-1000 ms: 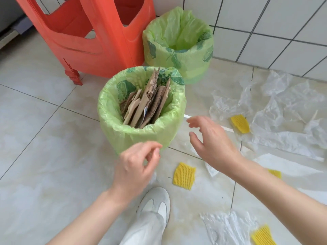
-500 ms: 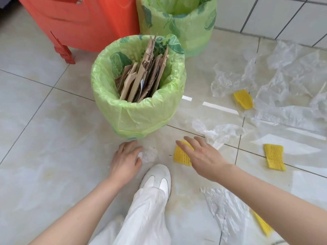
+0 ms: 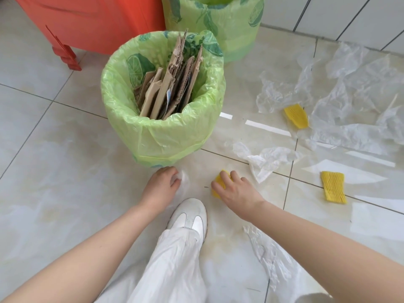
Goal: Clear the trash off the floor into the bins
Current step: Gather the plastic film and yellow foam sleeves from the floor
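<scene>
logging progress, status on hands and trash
Left hand grips clear scrap. Right hand grips yellow pad. Near bin packed with cardboard.

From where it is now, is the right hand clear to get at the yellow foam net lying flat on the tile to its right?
Probably yes. The right hand already grips another yellow net, but the flat foam net lies uncovered on bare tile, with only a crumpled clear bag off to the side.
</scene>
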`<act>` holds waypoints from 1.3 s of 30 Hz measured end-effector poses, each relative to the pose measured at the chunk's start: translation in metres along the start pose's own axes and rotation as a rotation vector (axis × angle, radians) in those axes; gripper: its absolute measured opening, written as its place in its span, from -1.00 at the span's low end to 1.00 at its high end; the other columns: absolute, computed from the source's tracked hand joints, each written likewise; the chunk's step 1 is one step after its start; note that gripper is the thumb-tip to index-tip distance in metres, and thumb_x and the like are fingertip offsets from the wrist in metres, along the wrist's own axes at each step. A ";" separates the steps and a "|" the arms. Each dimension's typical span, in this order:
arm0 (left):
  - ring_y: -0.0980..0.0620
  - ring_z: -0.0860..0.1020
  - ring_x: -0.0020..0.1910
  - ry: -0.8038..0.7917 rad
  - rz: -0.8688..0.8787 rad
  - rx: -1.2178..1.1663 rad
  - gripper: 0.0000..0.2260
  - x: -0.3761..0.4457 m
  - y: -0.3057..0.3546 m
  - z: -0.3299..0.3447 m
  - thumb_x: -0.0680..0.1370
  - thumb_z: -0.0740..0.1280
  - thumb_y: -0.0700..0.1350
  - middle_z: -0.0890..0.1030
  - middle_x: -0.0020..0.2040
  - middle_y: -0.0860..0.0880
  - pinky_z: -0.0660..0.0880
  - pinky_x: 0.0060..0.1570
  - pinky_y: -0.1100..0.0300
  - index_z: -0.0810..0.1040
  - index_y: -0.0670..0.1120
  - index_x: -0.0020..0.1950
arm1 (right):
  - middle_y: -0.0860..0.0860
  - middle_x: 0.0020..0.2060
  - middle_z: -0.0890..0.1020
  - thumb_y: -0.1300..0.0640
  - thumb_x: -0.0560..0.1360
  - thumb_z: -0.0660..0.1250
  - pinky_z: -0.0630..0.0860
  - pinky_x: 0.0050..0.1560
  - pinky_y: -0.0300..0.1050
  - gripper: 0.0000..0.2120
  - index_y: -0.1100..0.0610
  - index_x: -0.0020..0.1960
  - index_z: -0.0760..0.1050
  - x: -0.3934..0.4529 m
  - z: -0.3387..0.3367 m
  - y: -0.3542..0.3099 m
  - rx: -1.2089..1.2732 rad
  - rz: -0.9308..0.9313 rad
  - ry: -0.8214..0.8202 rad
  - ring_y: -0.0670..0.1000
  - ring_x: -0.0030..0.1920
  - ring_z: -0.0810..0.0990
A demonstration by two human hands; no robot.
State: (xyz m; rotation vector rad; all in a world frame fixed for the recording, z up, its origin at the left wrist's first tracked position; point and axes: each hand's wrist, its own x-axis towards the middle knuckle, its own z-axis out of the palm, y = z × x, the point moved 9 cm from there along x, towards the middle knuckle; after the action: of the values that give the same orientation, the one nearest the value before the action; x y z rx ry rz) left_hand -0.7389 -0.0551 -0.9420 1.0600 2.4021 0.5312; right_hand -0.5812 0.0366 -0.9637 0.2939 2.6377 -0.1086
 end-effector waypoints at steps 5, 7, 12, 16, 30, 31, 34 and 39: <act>0.17 0.31 -0.40 0.005 0.098 -0.214 -0.71 -0.004 0.062 0.012 0.35 0.28 -0.31 0.32 -0.41 0.09 0.13 -0.33 0.19 0.24 0.00 -0.38 | 0.18 0.24 0.31 0.35 0.40 0.31 0.40 -0.17 -0.05 -0.50 0.17 0.28 0.25 0.000 -0.004 0.000 0.030 -0.020 -0.037 0.19 0.10 0.40; 0.06 0.41 -0.30 -0.001 0.152 -0.256 -0.85 -0.003 0.082 0.022 0.33 0.33 -0.34 0.44 -0.31 0.01 0.28 -0.26 0.15 0.39 -0.15 -0.33 | 0.16 0.20 0.36 0.34 0.47 0.25 0.49 -0.06 -0.03 -0.59 0.18 0.28 0.26 -0.006 -0.007 0.009 0.066 -0.056 -0.044 0.17 0.09 0.41; -0.04 0.50 -0.12 -0.060 0.237 -0.279 -0.98 0.003 0.118 0.037 0.48 0.30 -0.27 0.60 -0.15 -0.04 0.37 -0.16 0.21 0.50 -0.18 -0.12 | 0.08 0.06 0.41 0.24 0.50 0.18 0.50 -0.08 0.04 -0.70 0.13 0.22 0.27 -0.053 -0.008 0.053 0.303 0.009 0.003 0.13 0.05 0.43; 0.11 0.59 -0.15 -0.181 0.226 -0.383 -0.66 0.013 0.140 0.052 0.46 0.19 -0.23 0.63 -0.17 0.13 0.47 -0.12 0.23 0.53 0.16 0.06 | 0.00 0.01 0.44 0.22 0.47 0.13 0.46 -0.06 -0.06 -0.62 0.01 0.26 0.25 -0.109 0.017 0.081 0.483 0.155 0.049 0.08 0.03 0.45; -0.05 0.34 0.11 -0.280 0.355 0.022 -0.33 0.015 0.212 0.121 0.45 0.33 0.01 0.23 0.12 -0.03 0.35 0.15 0.12 0.05 0.11 0.47 | 0.09 0.36 0.21 -0.18 0.42 0.24 0.39 0.15 0.14 -0.34 -0.01 0.42 0.08 -0.186 0.093 0.033 0.415 0.215 -0.124 0.18 0.33 0.21; -0.09 0.30 0.16 -0.293 0.403 0.143 -0.26 0.015 0.214 0.126 0.44 0.33 -0.01 0.21 0.14 -0.05 0.35 0.21 0.08 -0.01 0.09 0.50 | 0.10 0.39 0.18 -0.18 0.41 0.27 0.39 0.14 0.14 -0.28 -0.03 0.44 0.03 -0.188 0.096 0.030 0.392 0.204 -0.140 0.17 0.36 0.19; -0.16 0.25 0.18 -0.300 0.427 0.386 -0.20 0.023 0.211 0.135 0.43 0.32 -0.04 0.17 0.26 -0.09 0.36 0.20 0.03 -0.08 0.03 0.54 | 0.10 0.40 0.23 -0.02 0.41 0.29 0.43 0.06 0.13 -0.32 -0.05 0.44 0.07 -0.187 0.097 0.033 0.346 0.212 -0.106 0.20 0.38 0.24; -0.22 0.12 0.36 -0.384 0.327 0.567 -0.27 0.035 0.201 0.150 0.50 0.25 -0.06 -0.09 0.52 -0.11 0.34 0.23 -0.02 -0.12 0.08 0.54 | 0.13 0.28 0.30 0.16 0.46 0.19 0.40 -0.12 0.08 -0.55 0.02 0.32 0.19 -0.179 0.100 0.040 0.362 0.259 -0.049 0.21 0.21 0.33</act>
State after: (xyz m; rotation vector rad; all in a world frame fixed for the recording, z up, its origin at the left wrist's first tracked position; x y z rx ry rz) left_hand -0.5598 0.1216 -0.9707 1.6342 2.0800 -0.2678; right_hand -0.3722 0.0290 -0.9678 0.7391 2.4945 -0.5012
